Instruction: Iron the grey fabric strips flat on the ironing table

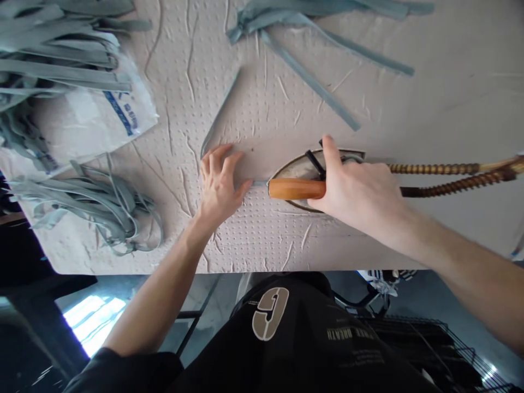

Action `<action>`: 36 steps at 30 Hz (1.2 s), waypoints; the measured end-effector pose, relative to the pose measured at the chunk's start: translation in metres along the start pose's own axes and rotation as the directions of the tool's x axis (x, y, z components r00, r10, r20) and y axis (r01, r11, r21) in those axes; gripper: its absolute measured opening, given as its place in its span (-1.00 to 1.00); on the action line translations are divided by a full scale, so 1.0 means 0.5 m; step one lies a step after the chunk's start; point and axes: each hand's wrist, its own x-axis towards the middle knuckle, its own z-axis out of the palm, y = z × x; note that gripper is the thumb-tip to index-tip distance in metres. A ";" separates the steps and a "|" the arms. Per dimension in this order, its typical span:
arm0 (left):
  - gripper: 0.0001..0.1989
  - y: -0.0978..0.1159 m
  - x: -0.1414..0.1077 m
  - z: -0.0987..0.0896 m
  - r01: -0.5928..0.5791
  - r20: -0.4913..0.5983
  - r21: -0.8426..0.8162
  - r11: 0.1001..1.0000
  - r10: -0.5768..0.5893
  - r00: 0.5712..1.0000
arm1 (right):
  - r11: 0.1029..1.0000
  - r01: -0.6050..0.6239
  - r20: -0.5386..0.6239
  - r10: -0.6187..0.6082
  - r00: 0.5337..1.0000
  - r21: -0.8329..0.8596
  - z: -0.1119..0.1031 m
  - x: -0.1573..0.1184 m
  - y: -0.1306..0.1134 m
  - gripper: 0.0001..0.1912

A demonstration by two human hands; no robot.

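on the dimpled surface (282, 240) | i have left fingers (223, 158) spread open, holding nothing, pressing a grey-green strip (221, 112) flat; right fingers (331, 153) closed round an orange-handled iron (297, 189) on the strip | step: pressing | next calls for: strip kept flat

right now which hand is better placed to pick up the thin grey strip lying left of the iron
Left, probably: the left hand rests open right beside the grey fabric strip, while the right hand is closed around the iron's orange wooden handle.
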 end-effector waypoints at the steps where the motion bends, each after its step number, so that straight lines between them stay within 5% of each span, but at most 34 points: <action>1: -0.46 -0.011 -0.006 -0.008 0.012 -0.008 0.009 1.000 -0.012 1.000 | 1.000 0.003 -0.009 -0.003 1.000 0.000 -0.001 0.001 -0.007 0.18; 6: -0.61 -0.042 -0.025 -0.022 0.085 -0.059 0.027 0.996 -0.083 0.995 | 0.995 -0.064 0.015 0.066 0.998 -0.078 -0.010 0.000 -0.018 0.30; 12: -0.78 -0.051 -0.027 -0.015 0.083 -0.083 0.029 0.996 -0.080 0.993 | 0.992 -0.043 0.021 0.045 0.999 -0.122 -0.027 0.021 -0.066 0.23; 18: -0.91 -0.052 -0.035 -0.055 -0.041 0.105 0.195 0.980 0.021 0.994 | 0.993 0.089 -0.062 -0.094 0.994 -0.080 -0.037 0.040 -0.130 0.15; 28: -0.84 -0.015 -0.015 -0.090 -0.157 0.297 0.364 0.918 0.045 0.954 | 0.996 0.085 -0.066 -0.087 0.994 -0.033 -0.032 0.041 -0.131 0.20; 36: -0.81 -0.015 -0.003 -0.091 -0.025 0.380 0.294 0.955 -0.093 0.920 | 0.999 0.026 -0.001 -0.025 1.000 0.030 -0.038 0.044 -0.134 0.29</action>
